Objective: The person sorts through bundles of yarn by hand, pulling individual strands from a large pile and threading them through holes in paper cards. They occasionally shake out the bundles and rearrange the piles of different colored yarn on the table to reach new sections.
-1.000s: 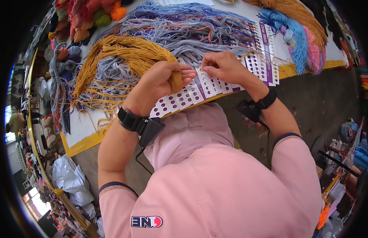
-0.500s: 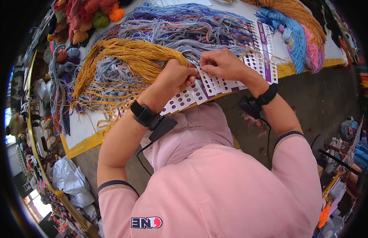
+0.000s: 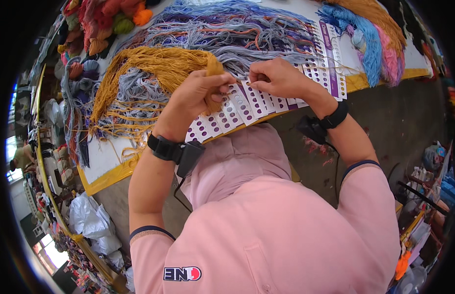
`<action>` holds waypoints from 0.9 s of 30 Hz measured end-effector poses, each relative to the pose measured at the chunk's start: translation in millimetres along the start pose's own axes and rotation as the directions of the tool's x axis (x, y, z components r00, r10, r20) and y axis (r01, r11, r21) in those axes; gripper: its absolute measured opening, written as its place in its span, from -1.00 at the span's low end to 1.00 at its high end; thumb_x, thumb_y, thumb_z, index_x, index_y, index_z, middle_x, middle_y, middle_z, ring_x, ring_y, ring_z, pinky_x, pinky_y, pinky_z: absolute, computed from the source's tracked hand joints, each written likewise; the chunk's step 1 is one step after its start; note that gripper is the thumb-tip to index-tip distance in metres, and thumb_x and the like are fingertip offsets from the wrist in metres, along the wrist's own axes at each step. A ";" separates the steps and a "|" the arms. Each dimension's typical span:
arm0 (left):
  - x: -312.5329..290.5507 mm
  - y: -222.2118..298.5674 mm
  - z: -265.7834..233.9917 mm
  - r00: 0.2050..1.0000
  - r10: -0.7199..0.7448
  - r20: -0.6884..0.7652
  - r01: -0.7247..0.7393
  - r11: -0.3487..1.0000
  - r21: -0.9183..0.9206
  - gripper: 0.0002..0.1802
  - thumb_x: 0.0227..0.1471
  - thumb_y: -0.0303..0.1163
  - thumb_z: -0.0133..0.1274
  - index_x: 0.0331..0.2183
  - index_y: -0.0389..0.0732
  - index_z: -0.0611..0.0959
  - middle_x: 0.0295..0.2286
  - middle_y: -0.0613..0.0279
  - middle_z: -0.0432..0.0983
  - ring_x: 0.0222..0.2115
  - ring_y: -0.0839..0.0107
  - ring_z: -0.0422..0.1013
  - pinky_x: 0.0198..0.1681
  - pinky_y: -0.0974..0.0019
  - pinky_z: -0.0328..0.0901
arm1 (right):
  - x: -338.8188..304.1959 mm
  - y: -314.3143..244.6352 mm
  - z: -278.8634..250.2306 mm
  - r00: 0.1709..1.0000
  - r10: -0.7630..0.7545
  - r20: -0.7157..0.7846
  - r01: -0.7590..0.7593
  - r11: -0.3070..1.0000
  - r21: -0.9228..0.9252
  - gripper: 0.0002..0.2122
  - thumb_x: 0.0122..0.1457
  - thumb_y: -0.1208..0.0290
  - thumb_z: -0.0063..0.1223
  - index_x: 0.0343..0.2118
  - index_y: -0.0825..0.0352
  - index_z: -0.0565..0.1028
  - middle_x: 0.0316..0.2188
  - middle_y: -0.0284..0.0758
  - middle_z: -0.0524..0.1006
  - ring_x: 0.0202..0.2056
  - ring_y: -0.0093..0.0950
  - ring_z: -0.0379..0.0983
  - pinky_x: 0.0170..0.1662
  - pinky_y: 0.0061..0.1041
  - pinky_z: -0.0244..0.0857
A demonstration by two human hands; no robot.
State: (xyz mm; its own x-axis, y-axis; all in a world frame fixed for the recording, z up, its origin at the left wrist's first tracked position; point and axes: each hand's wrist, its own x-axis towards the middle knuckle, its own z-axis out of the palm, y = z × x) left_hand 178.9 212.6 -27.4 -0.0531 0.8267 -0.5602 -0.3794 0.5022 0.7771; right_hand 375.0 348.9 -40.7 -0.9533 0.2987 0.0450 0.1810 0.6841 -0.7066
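Note:
A thick hank of mustard-yellow thread (image 3: 154, 63) lies over grey-blue threads on the table's near left. Its right end drapes over my left hand (image 3: 204, 90), which is closed around it, with thumb and forefinger pinched together. My right hand (image 3: 279, 78) is a little to the right, its thumb and fingers pinched over the cards; what they hold is too small to make out. Beneath both hands, white hole-punched thread cards (image 3: 244, 105) with purple marks overlap along the table's front edge. Grey, blue and rust threads (image 3: 227, 29) spread across the cards behind.
The white table (image 3: 102, 164) has a yellow-taped edge. Blue, pink and tan hanks (image 3: 367, 59) hang at its right end, and red and orange bundles (image 3: 110, 19) lie at the far left. White plastic bags (image 3: 92, 218) stand by a shelf at the left.
My left hand has drawn to the left, away from my right hand, with the mustard hank still in it. A gap now shows between the hands. My right hand has hardly moved.

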 end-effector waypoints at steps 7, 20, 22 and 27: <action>-2.8 -6.1 6.8 0.966 0.030 0.255 -0.045 0.997 0.054 -0.81 0.12 -0.37 0.10 -0.25 -0.26 0.57 -0.54 0.41 0.42 -0.61 0.73 0.24 -0.62 0.68 0.13 | 7.4 1.7 2.0 0.985 0.164 0.058 -0.174 0.926 0.336 -0.87 0.10 0.39 0.10 -0.39 0.35 0.57 -0.59 -0.36 0.57 -0.55 -0.58 0.48 -0.42 -0.55 0.30; -65.6 102.0 -114.6 0.799 0.354 -0.485 -0.262 0.932 0.250 -0.66 0.15 -0.27 0.06 -0.22 -0.39 0.62 -0.58 0.36 0.46 -0.68 0.74 0.20 -0.68 0.61 0.05 | -4.4 -2.4 -2.0 0.989 0.144 0.025 -0.146 0.981 0.125 -0.90 0.06 0.42 0.09 -0.43 0.33 0.55 -0.63 -0.34 0.57 -0.58 -0.50 0.51 -0.43 -0.48 0.32; -46.3 55.1 -68.9 0.959 0.282 0.019 -0.277 0.950 -0.147 -0.56 0.18 -0.19 0.02 -0.08 -0.38 0.52 -0.27 0.14 0.55 -0.37 0.56 0.44 -0.30 0.47 0.40 | -3.3 -17.5 4.4 0.988 0.146 -0.047 -0.121 0.931 0.344 -0.89 0.05 0.42 0.11 -0.43 0.35 0.54 -0.59 -0.30 0.57 -0.54 -0.44 0.51 -0.42 -0.46 0.33; -14.7 -10.9 0.4 0.978 0.165 0.131 -0.078 0.862 -0.501 -0.50 0.29 -0.21 -0.25 0.13 -0.33 0.34 0.08 0.03 0.30 0.10 0.19 0.27 0.13 0.03 0.23 | 1.2 -22.3 21.0 0.971 0.135 -0.197 -0.106 0.983 0.147 -0.88 0.15 0.44 0.09 -0.32 0.39 0.51 -0.54 -0.36 0.54 -0.52 -0.63 0.43 -0.44 -0.58 0.27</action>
State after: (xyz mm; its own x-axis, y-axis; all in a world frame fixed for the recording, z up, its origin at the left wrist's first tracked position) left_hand 184.2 195.1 -27.6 0.0070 0.9242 -0.3819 -0.7859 0.2412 0.5694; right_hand 364.8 320.0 -39.7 -0.8536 0.5135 0.0881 0.2438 0.5431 -0.8035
